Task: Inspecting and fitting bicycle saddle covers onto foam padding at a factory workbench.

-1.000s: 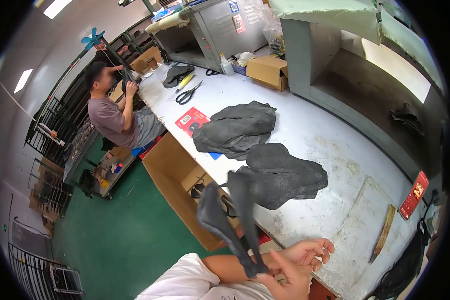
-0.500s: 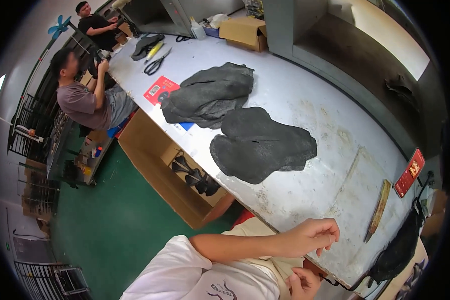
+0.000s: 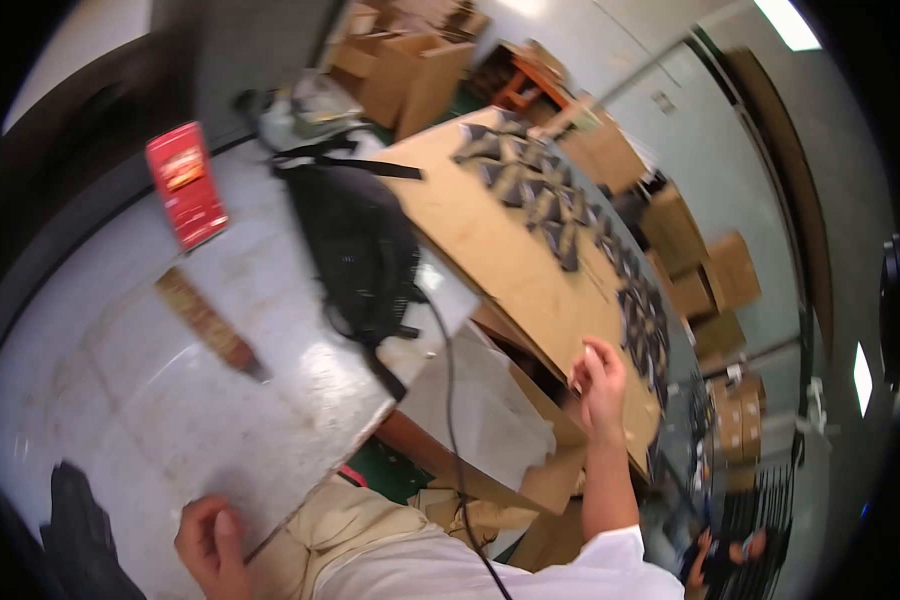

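My left hand (image 3: 212, 545) is over the front edge of the pale worktable (image 3: 120, 400), fingers loosely curled and apart, with nothing seen in them. Out to the right, my right hand (image 3: 600, 388) is raised near a brown board, its thumb and fingers drawn together; blur hides whether anything is between them. A taped, narrow tool (image 3: 208, 325) with a dark tip lies on the worktable. Behind it a red-screened phone (image 3: 185, 187) stands tilted. To their right lies a black strapped bag (image 3: 355, 245). A dark grey piece of material (image 3: 78, 530) shows at lower left.
The brown board (image 3: 460, 215) carries rows of dark, pointed pieces (image 3: 545, 190). A black cable (image 3: 450, 400) runs down across my lap. Below the board is an open carton (image 3: 550, 480). Cardboard boxes (image 3: 410, 80) are stacked at the back, and a person (image 3: 730, 555) is at far lower right.
The view has swung to the right, bringing the board and boxes in and taking most of the grey pieces out. My right hand has moved from my lap out to the right.
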A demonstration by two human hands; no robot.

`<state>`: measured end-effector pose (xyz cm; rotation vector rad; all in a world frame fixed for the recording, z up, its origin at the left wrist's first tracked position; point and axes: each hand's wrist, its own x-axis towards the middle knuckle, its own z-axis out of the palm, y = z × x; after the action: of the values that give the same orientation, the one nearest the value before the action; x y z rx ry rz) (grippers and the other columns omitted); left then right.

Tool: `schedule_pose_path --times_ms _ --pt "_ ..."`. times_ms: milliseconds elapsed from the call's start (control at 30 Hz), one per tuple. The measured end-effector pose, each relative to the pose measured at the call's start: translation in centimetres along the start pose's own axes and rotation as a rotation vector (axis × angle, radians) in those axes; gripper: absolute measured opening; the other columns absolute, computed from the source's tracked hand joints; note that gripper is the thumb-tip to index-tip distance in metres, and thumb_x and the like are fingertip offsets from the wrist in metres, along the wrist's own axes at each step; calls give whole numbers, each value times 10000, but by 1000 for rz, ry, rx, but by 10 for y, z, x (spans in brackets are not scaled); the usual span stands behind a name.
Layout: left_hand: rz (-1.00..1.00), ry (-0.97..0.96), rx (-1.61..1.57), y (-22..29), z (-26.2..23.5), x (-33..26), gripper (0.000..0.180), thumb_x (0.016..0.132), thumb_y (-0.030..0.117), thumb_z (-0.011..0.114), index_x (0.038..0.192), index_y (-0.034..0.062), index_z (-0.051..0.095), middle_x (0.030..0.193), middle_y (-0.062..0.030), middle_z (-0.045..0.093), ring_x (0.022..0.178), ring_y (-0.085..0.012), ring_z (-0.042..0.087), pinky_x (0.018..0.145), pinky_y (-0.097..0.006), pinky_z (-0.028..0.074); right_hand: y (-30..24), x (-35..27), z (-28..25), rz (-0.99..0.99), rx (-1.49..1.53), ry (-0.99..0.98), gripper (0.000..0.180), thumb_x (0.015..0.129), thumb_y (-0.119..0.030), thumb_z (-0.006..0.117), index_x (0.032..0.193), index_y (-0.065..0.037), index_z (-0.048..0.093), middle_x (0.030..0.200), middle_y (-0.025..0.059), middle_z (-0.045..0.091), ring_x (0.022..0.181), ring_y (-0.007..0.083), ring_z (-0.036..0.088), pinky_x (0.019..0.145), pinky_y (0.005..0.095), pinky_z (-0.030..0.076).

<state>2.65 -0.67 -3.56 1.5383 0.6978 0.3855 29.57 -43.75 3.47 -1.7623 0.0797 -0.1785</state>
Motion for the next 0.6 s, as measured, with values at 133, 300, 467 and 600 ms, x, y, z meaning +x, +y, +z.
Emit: schedule_pose_path --times_ms 133,300,467,600 --pt "41 -135 -5 20 14 -1 214 982 164 569 1130 19 621 902 -57 653 738 -117 575 668 -228 463 24 43 -78 143 385 388 204 955 -142 574 1128 -34 554 949 94 643 822 185 638 694 305 529" --pt "-51 -89 -37 28 17 -2 191 985 169 564 1083 15 621 888 -37 646 710 -87 543 632 -217 439 67 99 -107 313 537 308 171 953 -147 561 1070 -24 547 1029 138 649 977 240 642 812 350 544" --pt "-2 -52 -16 22 16 -1 187 985 176 567 1061 15 626 875 -31 644 699 -84 544 621 -210 435 87 193 -60 450 712 99 197 958 -180 550 971 15 558 951 157 679 871 276 666 753 358 569" --pt "-6 -42 -33 19 16 -1 190 985 179 571 1050 10 629 865 -27 640 692 -80 543 616 -201 436 91 262 -67 668 848 263 399 969 -370 551 719 -60 542 615 58 571 543 186 551 516 320 477"
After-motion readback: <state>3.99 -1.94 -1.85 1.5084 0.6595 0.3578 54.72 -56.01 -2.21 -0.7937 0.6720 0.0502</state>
